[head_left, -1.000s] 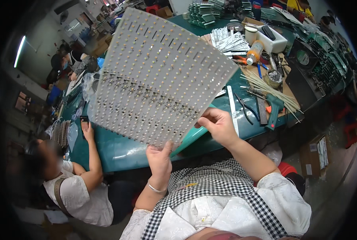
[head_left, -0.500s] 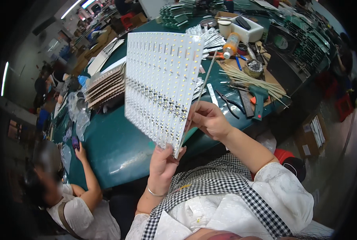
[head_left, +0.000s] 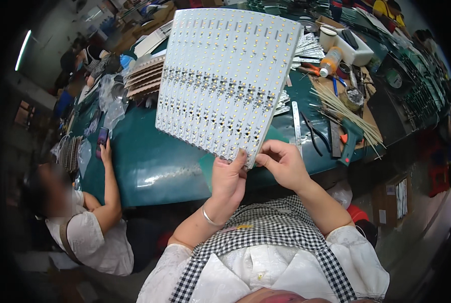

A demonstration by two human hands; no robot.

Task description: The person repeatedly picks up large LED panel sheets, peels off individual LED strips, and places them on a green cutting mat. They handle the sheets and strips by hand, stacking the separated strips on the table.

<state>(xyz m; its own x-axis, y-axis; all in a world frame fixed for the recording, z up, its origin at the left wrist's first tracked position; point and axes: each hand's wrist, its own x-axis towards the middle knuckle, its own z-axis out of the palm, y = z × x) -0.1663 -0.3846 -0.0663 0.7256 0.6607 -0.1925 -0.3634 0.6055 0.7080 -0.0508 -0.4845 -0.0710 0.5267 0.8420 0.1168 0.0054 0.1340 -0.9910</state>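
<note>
Left hand [head_left: 229, 177] and right hand [head_left: 284, 162] pinch the LED panel [head_left: 225, 76] by its lower corner; thin, light, slightly flexible, likely fragile, best held by edges.

Long green worktable [head_left: 149, 166] (cluttered), dim workshop, tube light [head_left: 22, 49] at left

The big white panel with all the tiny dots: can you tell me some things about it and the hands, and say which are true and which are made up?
1. Both hands hold the white panel by its lower edge. True.
2. The left hand wears a glove. False: it is bare, with a bracelet at the wrist.
3. The panel lies flat on the green table. False: it is held up above it.
4. The right hand pinches the panel's bottom corner. True.
</note>
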